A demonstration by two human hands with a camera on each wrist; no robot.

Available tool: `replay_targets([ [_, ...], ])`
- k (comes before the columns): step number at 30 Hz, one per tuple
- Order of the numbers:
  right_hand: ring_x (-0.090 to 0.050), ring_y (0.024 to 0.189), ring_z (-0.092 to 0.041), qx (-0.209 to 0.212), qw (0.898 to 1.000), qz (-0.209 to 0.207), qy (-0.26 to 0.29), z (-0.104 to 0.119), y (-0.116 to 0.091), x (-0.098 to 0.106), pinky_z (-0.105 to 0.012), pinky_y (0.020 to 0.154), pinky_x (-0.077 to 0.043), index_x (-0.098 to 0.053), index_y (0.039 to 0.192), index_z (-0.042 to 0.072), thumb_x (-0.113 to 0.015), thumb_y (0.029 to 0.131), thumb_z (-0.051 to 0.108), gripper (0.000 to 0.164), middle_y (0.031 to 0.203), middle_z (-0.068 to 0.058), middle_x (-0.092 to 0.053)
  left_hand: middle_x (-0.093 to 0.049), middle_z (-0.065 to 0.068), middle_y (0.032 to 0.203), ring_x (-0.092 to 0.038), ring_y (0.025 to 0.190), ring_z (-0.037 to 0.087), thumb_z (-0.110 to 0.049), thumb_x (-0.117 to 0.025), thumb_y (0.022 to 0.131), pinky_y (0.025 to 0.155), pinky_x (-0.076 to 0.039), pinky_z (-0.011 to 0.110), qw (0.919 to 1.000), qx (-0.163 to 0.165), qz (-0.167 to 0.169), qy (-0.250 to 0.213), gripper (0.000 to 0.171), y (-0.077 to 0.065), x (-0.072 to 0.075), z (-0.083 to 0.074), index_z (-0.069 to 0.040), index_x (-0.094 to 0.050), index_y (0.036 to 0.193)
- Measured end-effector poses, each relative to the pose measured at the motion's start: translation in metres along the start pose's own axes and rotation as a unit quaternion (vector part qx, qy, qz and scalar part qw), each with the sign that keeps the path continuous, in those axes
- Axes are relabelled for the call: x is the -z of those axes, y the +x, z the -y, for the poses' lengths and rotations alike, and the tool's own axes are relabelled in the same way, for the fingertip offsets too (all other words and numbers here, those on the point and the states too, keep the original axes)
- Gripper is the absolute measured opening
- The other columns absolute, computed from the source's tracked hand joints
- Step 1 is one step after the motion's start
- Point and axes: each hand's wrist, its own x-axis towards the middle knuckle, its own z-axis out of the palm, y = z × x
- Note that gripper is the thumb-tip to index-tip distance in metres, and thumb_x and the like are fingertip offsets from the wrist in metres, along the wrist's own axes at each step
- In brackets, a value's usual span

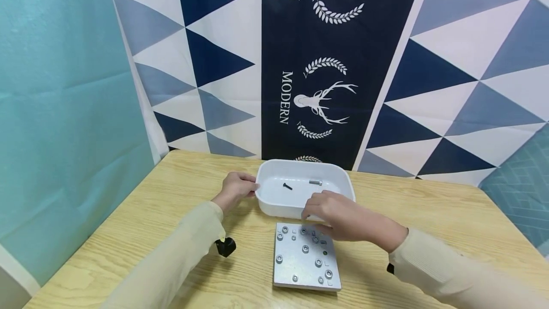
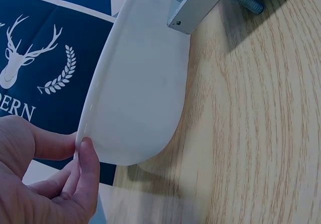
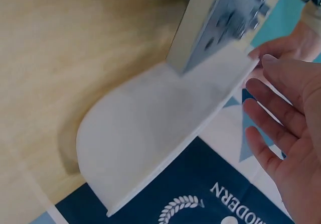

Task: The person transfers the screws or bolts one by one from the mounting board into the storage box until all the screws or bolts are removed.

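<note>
My left hand [image 1: 235, 190] pinches the left rim of a white plastic tray [image 1: 279, 210] between thumb and fingers. Inside the tray lie a small black screw [image 1: 287, 186] and a silver bolt [image 1: 315, 182]. My right hand [image 1: 336, 216] is over the tray's near right edge and the far edge of a metal plate [image 1: 300, 268]. In the right wrist view its fingers [image 3: 271, 101] are spread and loosely bent, with nothing held. Several socket-head bolts sit in the plate, which lies just in front of the tray. A threaded bolt end [image 2: 247, 0] sticks out beneath the plate.
Everything stands on a wood-grain table [image 1: 411, 204]. A patterned cloth [image 1: 223, 108] hangs behind its far edge, and a teal sheet [image 1: 73, 108] hangs on the left. A black wrist device [image 1: 225, 247] shows beneath the left sleeve.
</note>
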Motion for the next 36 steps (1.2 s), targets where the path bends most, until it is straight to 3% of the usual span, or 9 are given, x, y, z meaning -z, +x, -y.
replay_targets([
  [16,-0.057,0.09,-0.004,0.045,0.999,-0.011,-0.014,0.042,-0.032,0.004,-0.024,0.081,-0.053,-0.068,0.097,0.021,-0.08,0.074,0.015,0.027,0.093,0.014,-0.066,-0.065,0.02,0.112,-0.063,0.078,0.016,-0.003,-0.069,0.085,0.084,-0.06,0.034,1.0,-0.008,0.001,-0.003,0.023,-0.003,0.0,-0.001,0.002,-0.067,0.107],
  [27,-0.055,0.088,-0.001,0.035,0.999,0.001,-0.005,0.052,-0.05,0.001,-0.022,0.078,-0.052,-0.068,0.097,0.023,-0.081,0.074,0.018,0.027,0.091,0.015,-0.066,-0.065,0.019,0.11,-0.064,0.079,0.016,-0.004,-0.069,0.085,0.086,-0.06,0.035,0.9999,-0.011,0.002,-0.01,0.022,-0.003,0.001,0.002,0.002,-0.068,0.106],
  [36,-0.055,0.088,0.0,0.043,0.999,-0.015,-0.022,0.054,-0.06,-0.006,-0.022,0.075,-0.049,-0.066,0.094,0.025,-0.08,0.073,0.019,0.026,0.09,0.017,-0.063,-0.065,0.02,0.111,-0.064,0.078,0.015,-0.004,-0.069,0.085,0.086,-0.06,0.035,0.9998,-0.014,0.003,-0.011,0.022,-0.003,-0.001,0.003,0.002,-0.068,0.106],
])
